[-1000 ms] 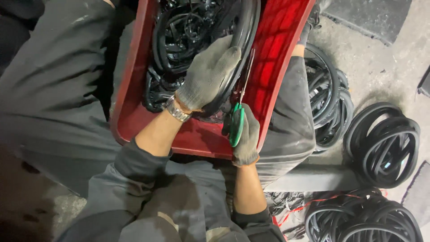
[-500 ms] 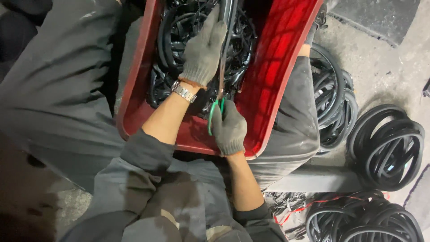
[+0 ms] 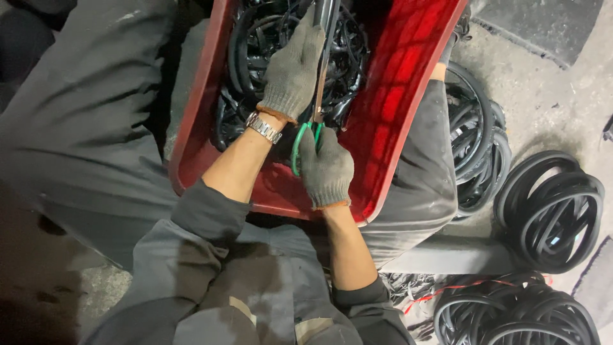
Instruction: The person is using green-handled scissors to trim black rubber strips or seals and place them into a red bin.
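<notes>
On a grey floor, the red bin [image 3: 408,96] sits higher now; left hand [image 3: 292,70] grips a black strip [image 3: 327,32], right hand [image 3: 327,169] clamps green scissors [image 3: 300,137].

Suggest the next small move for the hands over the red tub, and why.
Probably close the green-handled scissors in the right hand: their blades lie along the black rubber strip that the left hand holds over the red tub.

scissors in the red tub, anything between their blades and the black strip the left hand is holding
Nothing visible does. The right hand holds the green-handled scissors right against the black strip, which the left hand grips just beside the blades, over the red tub.
</notes>
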